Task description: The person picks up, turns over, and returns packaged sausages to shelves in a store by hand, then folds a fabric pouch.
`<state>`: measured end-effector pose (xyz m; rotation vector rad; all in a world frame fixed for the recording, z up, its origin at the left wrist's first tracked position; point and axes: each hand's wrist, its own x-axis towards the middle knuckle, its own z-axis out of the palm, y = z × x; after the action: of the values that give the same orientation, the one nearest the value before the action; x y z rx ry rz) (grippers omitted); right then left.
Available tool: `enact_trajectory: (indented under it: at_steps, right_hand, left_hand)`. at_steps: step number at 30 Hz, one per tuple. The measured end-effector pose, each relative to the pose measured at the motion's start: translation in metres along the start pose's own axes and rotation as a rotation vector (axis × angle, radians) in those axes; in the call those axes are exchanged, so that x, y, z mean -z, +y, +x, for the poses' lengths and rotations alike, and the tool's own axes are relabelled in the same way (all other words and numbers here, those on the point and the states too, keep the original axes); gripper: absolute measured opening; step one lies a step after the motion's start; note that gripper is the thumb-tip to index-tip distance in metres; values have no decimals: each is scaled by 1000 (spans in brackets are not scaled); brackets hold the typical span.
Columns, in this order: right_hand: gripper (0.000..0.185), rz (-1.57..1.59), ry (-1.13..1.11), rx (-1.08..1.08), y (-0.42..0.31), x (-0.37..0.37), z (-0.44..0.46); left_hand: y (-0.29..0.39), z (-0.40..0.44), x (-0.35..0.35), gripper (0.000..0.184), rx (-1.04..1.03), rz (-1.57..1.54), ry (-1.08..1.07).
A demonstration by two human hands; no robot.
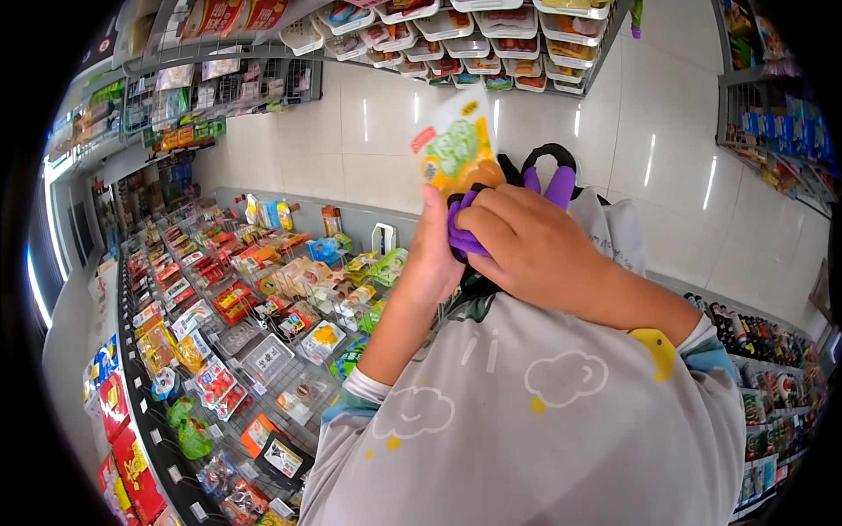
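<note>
A snack packet (pixel 458 145), white at the top with green and yellow print, stands up between my hands, a little blurred. My left hand (pixel 430 254) is closed at the packet's lower left side, thumb pointing up along its edge; its other fingers are mostly hidden. My right hand (pixel 522 241) crosses over from the right with curled fingers, closed on a purple and black item (pixel 554 186) whose kind I cannot make out. Part of that purple and black material also shows between the two hands. The packet's lower end is hidden behind the right hand.
A low display rack (pixel 263 337) with many packaged snacks runs along my left. White baskets (pixel 513 44) of packets are stacked ahead. Shelves (pixel 781 131) with blue packs stand at the right, bottles (pixel 772 342) at lower right. Tiled floor (pixel 368 140) lies between them.
</note>
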<state>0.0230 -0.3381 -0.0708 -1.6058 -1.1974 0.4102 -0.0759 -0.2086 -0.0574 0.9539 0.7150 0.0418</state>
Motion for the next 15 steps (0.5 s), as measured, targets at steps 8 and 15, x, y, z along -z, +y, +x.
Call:
enact_trajectory:
  at_steps: [8,15]
  right_hand:
    - [26,122,217,-237,15,9,16]
    - [28,167,154,-283,26,18,0]
  left_hand:
    - [-7,2,5,77,24,202,8]
    - [9,4,-5,77,84,-125,-27]
